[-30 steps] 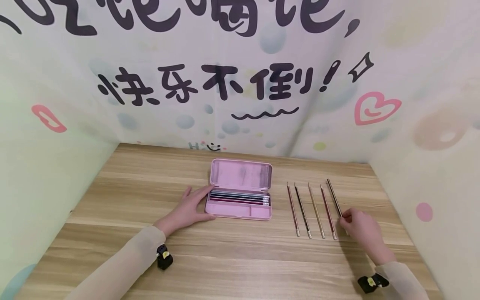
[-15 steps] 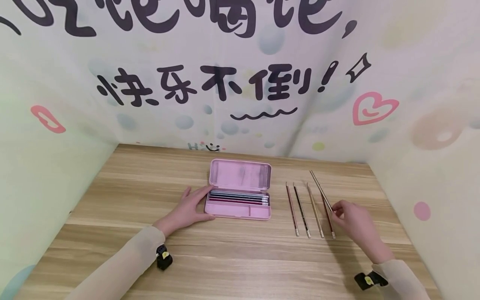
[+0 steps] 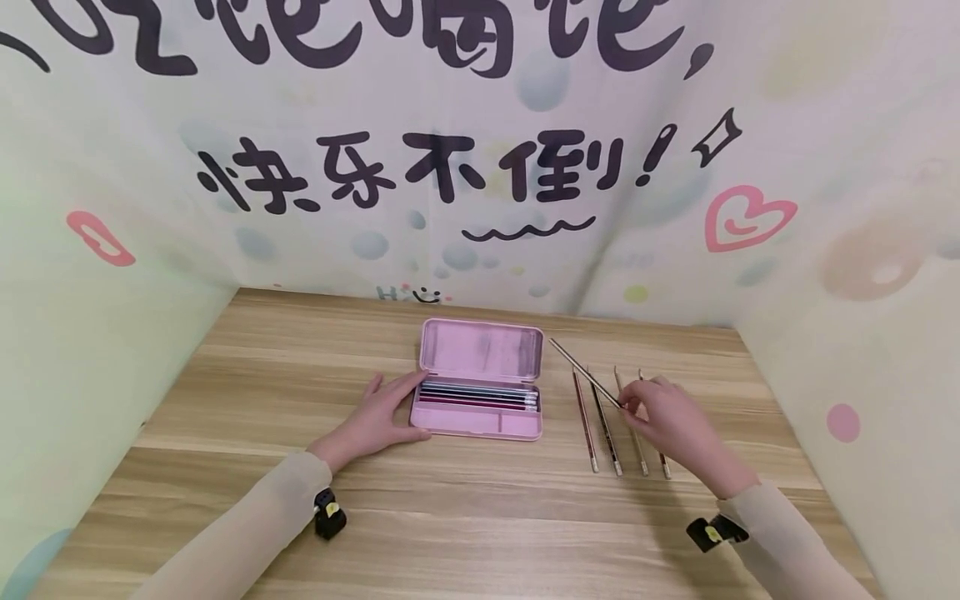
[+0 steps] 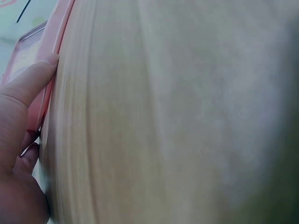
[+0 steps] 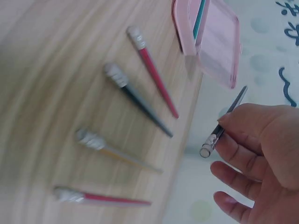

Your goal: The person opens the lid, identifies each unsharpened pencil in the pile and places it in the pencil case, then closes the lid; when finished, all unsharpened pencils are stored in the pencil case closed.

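Note:
A pink pencil case point(image 3: 461, 421) lies with its lid point(image 3: 480, 348) raised, several pencils point(image 3: 476, 394) side by side in its rear compartment. My left hand point(image 3: 371, 425) holds its left end, thumb at the front edge and forefinger near the hinge. Between thumb and fingers, my right hand point(image 3: 671, 421) pinches a dark pencil point(image 5: 236, 100) near its eraser end, above the table. Beneath it lies a row of loose pencils: a red pencil point(image 3: 585, 425), a black pencil point(image 3: 607, 433), a yellowish pencil point(image 3: 639, 450) and another red pencil point(image 5: 112, 200), partly hidden by the hand in the head view.
The case's front compartment is split by a small divider point(image 3: 500, 422). A wood-grain table point(image 3: 465, 517) carries everything. Behind it stands a printed backdrop point(image 3: 360, 250), with pale walls at both sides.
My right hand has lifted the dark pencil from the right end of the row and carried it left over the other pencils, tilting it toward the case. My left hand has stayed put.

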`<state>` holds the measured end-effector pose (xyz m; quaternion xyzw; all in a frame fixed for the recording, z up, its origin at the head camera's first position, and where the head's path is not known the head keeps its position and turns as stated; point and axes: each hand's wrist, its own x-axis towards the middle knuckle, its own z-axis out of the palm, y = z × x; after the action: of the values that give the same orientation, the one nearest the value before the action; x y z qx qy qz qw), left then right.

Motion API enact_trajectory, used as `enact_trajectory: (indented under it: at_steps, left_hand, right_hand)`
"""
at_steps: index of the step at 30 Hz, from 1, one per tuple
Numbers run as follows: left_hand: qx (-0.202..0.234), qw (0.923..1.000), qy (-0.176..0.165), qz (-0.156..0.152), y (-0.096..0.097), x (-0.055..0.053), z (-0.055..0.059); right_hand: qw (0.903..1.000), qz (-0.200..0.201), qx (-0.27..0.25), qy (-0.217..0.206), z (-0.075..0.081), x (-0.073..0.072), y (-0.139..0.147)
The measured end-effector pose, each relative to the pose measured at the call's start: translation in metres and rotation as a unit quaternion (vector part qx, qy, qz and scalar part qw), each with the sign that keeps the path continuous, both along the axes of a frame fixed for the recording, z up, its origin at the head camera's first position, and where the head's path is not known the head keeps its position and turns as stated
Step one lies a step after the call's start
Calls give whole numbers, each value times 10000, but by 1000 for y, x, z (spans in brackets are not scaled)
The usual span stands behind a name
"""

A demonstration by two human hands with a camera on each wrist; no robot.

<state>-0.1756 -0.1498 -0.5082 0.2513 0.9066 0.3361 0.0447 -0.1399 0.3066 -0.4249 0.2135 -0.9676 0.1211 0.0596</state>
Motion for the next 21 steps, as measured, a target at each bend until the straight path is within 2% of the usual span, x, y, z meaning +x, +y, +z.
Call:
enact_trajectory:
  at_steps: [7,14,21]
  left_hand:
    - [-23,10000,7,3,0,0,2]
    - [-35,10000,-11,-10,2,1,1]
    - [-64,10000,-9,22,1,1,0]
  right_hand:
    - [9975,669,206,-6,4,-19,-28]
    - [9903,1311,450,42,2,-40,-55]
    - [9848,1652,540,19,3,-55,-83]
